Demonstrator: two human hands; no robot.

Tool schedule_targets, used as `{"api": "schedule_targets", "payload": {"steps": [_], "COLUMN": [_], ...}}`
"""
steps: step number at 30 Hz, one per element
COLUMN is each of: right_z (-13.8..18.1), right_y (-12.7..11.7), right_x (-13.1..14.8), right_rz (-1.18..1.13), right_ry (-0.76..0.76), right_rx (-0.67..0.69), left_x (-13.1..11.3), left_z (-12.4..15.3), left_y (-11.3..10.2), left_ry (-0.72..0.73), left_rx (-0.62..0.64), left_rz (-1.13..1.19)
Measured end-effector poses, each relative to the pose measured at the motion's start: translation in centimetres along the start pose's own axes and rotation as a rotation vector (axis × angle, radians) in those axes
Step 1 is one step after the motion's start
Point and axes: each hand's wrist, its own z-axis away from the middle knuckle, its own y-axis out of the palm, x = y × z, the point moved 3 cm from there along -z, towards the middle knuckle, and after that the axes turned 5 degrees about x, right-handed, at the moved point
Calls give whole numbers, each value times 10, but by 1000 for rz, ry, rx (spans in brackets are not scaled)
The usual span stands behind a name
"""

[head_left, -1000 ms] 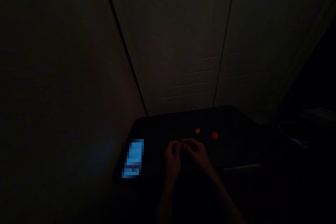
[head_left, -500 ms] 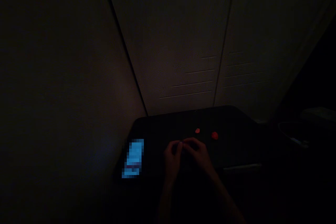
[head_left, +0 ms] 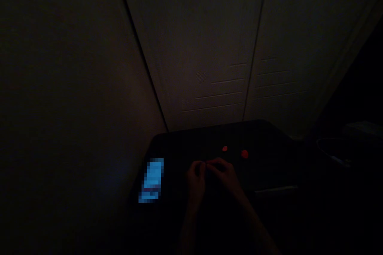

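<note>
Grip: L hand & R hand pinched tog., contents unclear; nr sm. pinkish pc, red lump.

A very dark indoor room, possibly in a home, though the gloom leaves its exact kind uncertain. Tall, flat, greyish-brown panels, divided by a long, straight, dark seam, form a wall or cupboard front; thin horizontal lines mark their lower part. Against them stands a plain black counter with rounded corners. At its left end a bright blue slanted rectangle, blurred into squares, glows like a phone screen, the brightest thing in view. To the right, a thin, pale, curved strand, resembling a cable, lies in shadow.
</note>
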Motion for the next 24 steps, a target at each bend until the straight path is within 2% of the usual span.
{"api": "schedule_targets", "payload": {"steps": [9, 16, 24], "right_z": [0, 0, -2], "right_y": [1, 2, 2], "right_x": [-6, -3, -4], "right_rz": [-55, 35, 55], "right_ry": [-44, -149, -121], "right_rx": [8, 64, 90], "left_x": [-1, 3, 4], "left_z": [-2, -3, -5], "left_y": [2, 2, 1], "left_ry": [-31, -54, -40], "left_rx": [37, 32, 27], "left_rz": [71, 130, 142]}}
